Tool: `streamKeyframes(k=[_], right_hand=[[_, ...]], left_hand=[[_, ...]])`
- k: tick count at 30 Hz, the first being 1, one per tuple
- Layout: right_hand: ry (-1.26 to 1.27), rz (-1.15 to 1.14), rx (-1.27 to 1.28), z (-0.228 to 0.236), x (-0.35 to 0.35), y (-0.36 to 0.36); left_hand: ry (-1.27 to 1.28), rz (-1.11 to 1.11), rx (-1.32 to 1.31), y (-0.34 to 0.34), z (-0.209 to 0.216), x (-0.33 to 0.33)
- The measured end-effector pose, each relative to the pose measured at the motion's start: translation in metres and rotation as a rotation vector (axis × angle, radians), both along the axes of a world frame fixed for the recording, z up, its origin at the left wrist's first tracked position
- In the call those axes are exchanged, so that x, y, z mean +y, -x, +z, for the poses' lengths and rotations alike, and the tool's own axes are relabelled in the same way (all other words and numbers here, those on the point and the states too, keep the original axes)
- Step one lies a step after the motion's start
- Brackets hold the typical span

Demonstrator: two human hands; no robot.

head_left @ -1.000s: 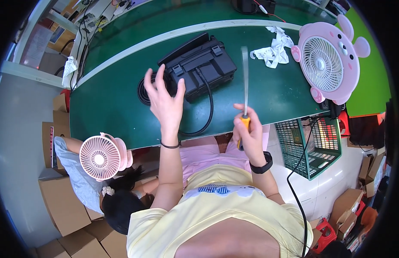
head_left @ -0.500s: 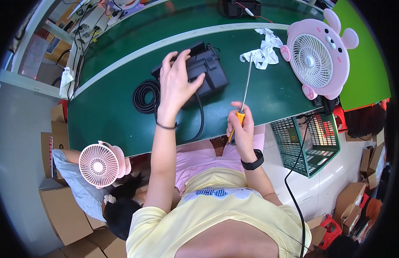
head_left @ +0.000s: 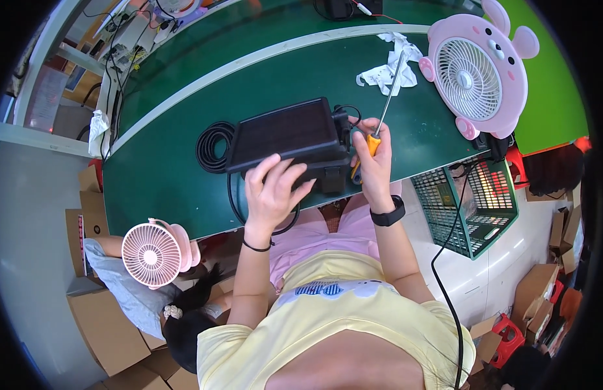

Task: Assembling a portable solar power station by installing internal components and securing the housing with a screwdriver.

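Observation:
A black box-shaped device (head_left: 285, 133) with a dark flat panel on top stands near the front edge of the green table (head_left: 158, 195). My left hand (head_left: 273, 195) is at its front side, with fingers apart and bent, fingertips at the panel's lower edge. A screwdriver (head_left: 374, 142) with a yellow and dark handle is in my right hand (head_left: 375, 162), its long metal shaft pointing up and away. The fingers of that hand are close to the device's right side, by a short black cable; whether they touch it I cannot tell. A coiled black cable (head_left: 214, 148) lies left of the device.
Crumpled white paper (head_left: 389, 71) lies behind the screwdriver tip. A pink animal-shaped fan (head_left: 474, 78) stands at the right, above a green plastic crate (head_left: 474, 221). A small pink fan (head_left: 152, 255) is by the left front edge, with another person beside it.
The device has been turned and brought nearer, so its flat panel now shows on top. My left hand has moved to its front; my right hand, with the screwdriver, has come up beside it.

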State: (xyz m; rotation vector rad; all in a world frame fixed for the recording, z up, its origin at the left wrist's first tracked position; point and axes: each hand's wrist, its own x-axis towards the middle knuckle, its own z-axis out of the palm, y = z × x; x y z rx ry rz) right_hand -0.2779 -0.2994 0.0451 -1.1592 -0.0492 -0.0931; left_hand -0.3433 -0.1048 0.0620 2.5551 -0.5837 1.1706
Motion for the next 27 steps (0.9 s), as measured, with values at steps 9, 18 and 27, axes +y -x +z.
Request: streamKeyframes(k=[9, 18, 27], right_hand=[[-0.076, -0.054, 0.012, -0.005, 0.010, -0.003], [-0.027, -0.032, -0.010, -0.014, 0.020, -0.005], [0.007, 0.086, 0.005, -0.008, 0.018, 0.003]], left_hand=[[0.028, 0.196, -0.035, 0.023, -0.029, -0.042], [0.011, 0.175, 0.096, 0.003, -0.015, -0.052], [0.025, 0.212, 0.091, 0.002, -0.018, -0.038]])
